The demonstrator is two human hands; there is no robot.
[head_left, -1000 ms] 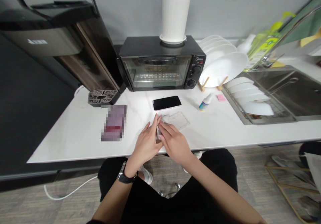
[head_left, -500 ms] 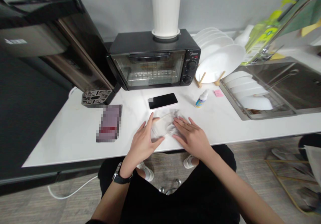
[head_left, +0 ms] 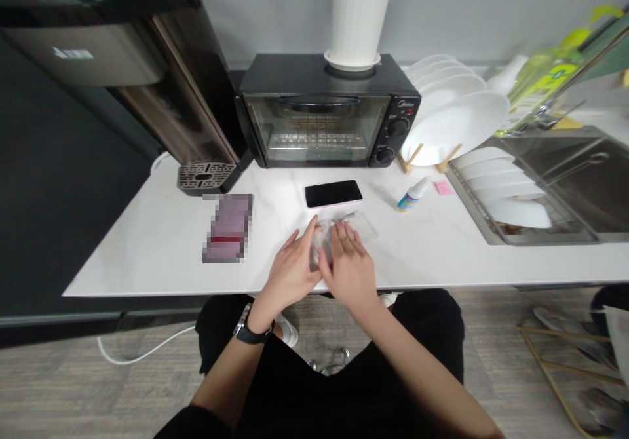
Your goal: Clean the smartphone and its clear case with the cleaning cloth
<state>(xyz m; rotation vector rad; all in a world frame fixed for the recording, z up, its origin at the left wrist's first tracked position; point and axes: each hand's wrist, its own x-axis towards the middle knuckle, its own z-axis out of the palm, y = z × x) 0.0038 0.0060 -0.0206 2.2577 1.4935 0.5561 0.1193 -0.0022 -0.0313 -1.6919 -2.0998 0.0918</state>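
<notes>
A clear, crinkled plastic piece [head_left: 365,228] lies on the white counter near its front edge. My left hand [head_left: 295,260] rests at its left side, thumb and fingers spread apart around that edge. My right hand [head_left: 351,265] lies flat over the middle of the plastic, its fingers stretched forward and its thumb close to my left hand. Just behind the plastic is a black-screened phone [head_left: 333,194]. Further right stands a small spray bottle [head_left: 413,195] with a white top. What lies under my right palm is hidden.
A toaster oven [head_left: 319,128] with a white pot on top stands behind. A dispenser [head_left: 196,98] and a blurred purple item [head_left: 228,229] are left. Plates [head_left: 459,124], a pink note [head_left: 443,188] and a sink [head_left: 590,164] are right.
My right hand has moved left across the plastic, closer to my left hand, and more plastic shows to its right. The whole view has shifted, with the counter items now further right.
</notes>
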